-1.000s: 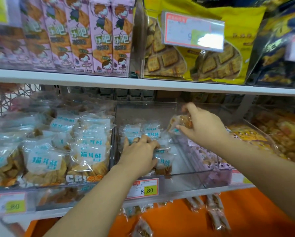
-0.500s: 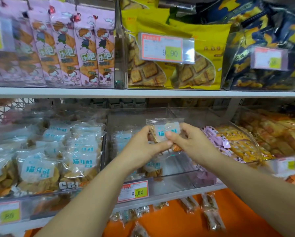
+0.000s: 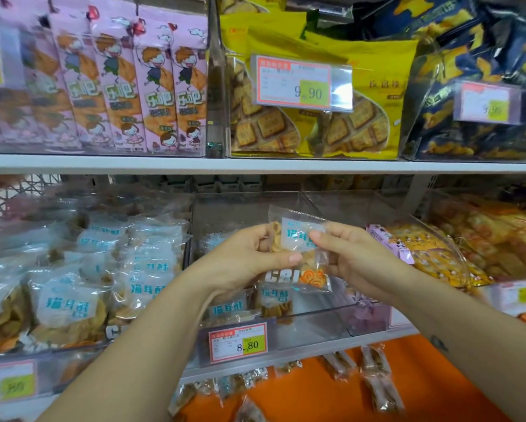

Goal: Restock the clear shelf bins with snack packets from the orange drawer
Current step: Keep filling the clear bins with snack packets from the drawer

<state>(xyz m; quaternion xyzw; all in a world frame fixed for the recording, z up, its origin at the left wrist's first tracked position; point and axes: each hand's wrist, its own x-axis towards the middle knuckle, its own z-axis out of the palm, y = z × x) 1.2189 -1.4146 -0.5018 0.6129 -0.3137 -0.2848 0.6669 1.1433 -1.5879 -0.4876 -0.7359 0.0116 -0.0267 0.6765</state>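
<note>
Head view, read left to right along the lower shelf.

(a) At the shelf's left end I see a clear bin filled to its front wall with cat-ear crisp packets bearing pale blue labels.

(b) Left hand: raised over the middle bin, thumb laid across the front of the snack packet at its lower left. The fingers curl behind it, so the hand grips the packet.

(c) The snack packet stands upright between the two hands, label towards me, above the open top of the middle bin and touching neither its walls nor its floor. Its printed bottom edge hangs just over the few matching packets lying at the bin's front left corner. The rest of the bin floor is bare.

(d) Right hand: thumb and forefinger pinch the packet's right edge near the label. The other fingers are folded behind, and I cannot tell whether they touch it.

(e) A price tag reading 8.80 is fixed to the shelf's front edge below the middle bin.

(f) Beneath the shelf is the orange drawer, with loose packets scattered along its back edge.

(g) At the right end, a further clear bin holds yellow and purple sweets.
</note>
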